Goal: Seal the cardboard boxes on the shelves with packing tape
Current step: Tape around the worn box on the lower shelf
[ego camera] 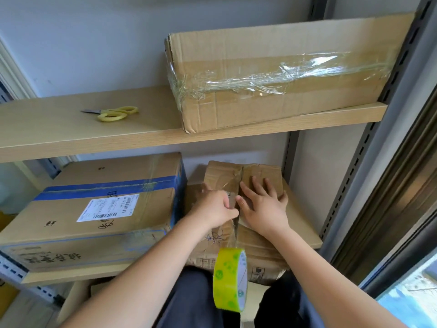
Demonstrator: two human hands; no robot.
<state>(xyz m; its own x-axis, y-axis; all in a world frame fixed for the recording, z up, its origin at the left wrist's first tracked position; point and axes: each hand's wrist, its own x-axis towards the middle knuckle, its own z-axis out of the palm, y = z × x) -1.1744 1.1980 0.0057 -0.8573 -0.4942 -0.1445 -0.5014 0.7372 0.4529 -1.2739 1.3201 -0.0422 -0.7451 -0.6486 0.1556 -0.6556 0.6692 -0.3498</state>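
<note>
the right flap of the small box (236, 223) is being pressed flat by the open right hand (262, 204) while tape (230, 282) is being pinched onto the seam by the left hand (216, 207), the roll left hanging near.

We have a single head-worn wide-angle view, facing forward and slightly down at close range onto the lower shelf (71, 276), the upper shelf (82, 140) above.

Scissors (111, 113) left of box (279, 74) on upper shelf (71, 138) (two boxes side by side below)
</note>
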